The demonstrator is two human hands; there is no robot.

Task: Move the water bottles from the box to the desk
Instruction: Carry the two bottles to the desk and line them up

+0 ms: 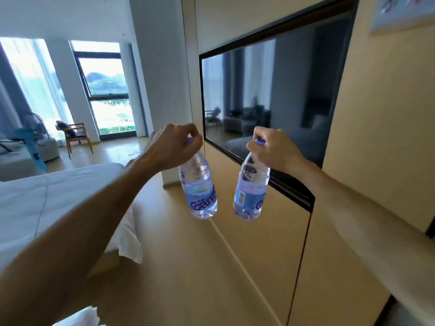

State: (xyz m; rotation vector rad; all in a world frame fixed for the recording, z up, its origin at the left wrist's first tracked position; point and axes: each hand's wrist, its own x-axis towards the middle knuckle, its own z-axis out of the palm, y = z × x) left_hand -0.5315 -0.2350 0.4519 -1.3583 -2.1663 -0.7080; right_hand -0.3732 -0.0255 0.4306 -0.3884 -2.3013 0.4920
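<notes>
Two clear water bottles with blue labels and purple caps hang in the air in front of me. My left hand grips the left bottle by its neck and cap. My right hand holds the right bottle the same way, fingers curled round the cap. Both bottles dangle, tilted slightly, a short gap between them, over the wooden floor and beside the wall panel. No box and no desk is in view.
A wall-mounted television sits in the wood-panelled wall on the right. A white bed fills the left. Further off stand a wooden chair, a fan and tall windows. Wooden floor runs between bed and wall.
</notes>
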